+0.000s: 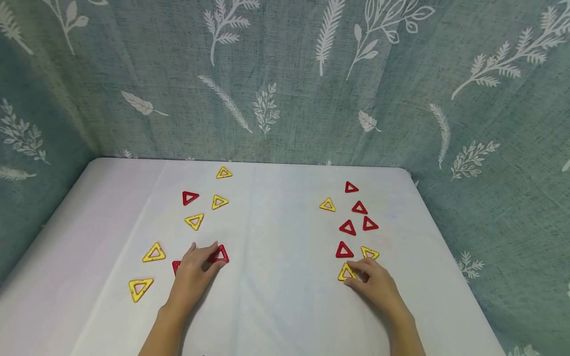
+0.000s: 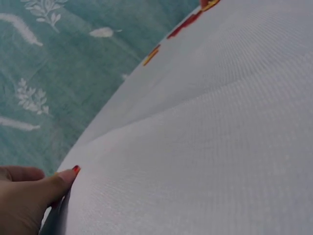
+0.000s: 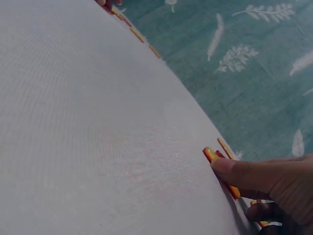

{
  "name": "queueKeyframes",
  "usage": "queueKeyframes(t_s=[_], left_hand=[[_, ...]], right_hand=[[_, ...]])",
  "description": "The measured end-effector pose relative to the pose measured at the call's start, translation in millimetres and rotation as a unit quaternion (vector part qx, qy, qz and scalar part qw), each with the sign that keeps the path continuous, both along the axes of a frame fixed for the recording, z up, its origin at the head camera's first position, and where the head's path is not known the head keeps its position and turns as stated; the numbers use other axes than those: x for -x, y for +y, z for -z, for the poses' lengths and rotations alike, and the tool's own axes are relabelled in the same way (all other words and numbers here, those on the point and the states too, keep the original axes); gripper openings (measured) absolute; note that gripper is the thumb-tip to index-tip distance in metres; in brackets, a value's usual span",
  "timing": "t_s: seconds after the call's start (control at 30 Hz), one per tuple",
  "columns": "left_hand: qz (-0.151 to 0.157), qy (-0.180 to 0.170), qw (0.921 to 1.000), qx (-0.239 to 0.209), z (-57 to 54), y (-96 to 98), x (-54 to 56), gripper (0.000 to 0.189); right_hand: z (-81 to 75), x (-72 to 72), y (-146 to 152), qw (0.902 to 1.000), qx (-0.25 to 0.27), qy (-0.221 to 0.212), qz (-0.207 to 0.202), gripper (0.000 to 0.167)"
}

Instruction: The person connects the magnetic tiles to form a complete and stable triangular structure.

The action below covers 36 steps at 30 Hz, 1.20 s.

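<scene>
In the head view my left hand pinches a hollow red triangle by its left side, between thumb and fingers. The piece lies flat at the tabletop. On the right, my right hand holds a hollow yellow triangle by its right edge, thumb at the lower corner and a finger near the top. The right wrist view shows this yellow piece edge-on under the thumb. Beside the left wrist another red triangle is partly hidden by the hand. A yellow triangle sits just behind the right fingers.
Loose yellow triangles and a red triangle lie scattered on the left of the white-covered table. Several red triangles and a yellow one lie on the right. A green leaf-patterned cloth surrounds the table's back and sides.
</scene>
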<state>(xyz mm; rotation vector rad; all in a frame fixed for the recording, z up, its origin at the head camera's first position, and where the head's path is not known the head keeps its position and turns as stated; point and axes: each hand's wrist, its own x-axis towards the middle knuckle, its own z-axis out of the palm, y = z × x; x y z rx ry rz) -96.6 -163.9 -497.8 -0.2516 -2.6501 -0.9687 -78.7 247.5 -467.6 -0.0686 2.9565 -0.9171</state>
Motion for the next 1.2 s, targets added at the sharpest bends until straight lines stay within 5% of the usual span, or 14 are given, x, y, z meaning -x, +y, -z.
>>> queueKeyframes(t_s=[0.27, 0.53, 0.7, 0.9, 1.2], left_hand=[[0.026, -0.038, 0.9980, -0.044, 1.6, 2.9, -0.3, 0.053], [0.047, -0.079, 0.9938, -0.063, 3.0, 13.9, -0.3, 0.050], [0.037, -0.065, 0.9945, -0.074, 4.1, 20.0, 1.6, 0.051], [0.043, -0.042, 0.9958, -0.070, 5.7, 25.6, 4.4, 0.050], [0.074, 0.004, 0.9964, -0.042, 8.3, 34.7, 10.2, 0.049]], right_hand=[[4.9, 2.1, -9, 0.9999, 0.002, 0.010, -0.001, 0.039], [14.1, 4.3, -26, 0.9966, 0.032, 0.074, -0.019, 0.037], [23.0, 7.0, -34, 0.9914, 0.022, 0.128, -0.013, 0.038], [25.8, 4.6, -46, 0.9901, 0.010, 0.140, -0.005, 0.037], [30.8, 13.9, -62, 0.9772, 0.004, 0.208, -0.041, 0.036]])
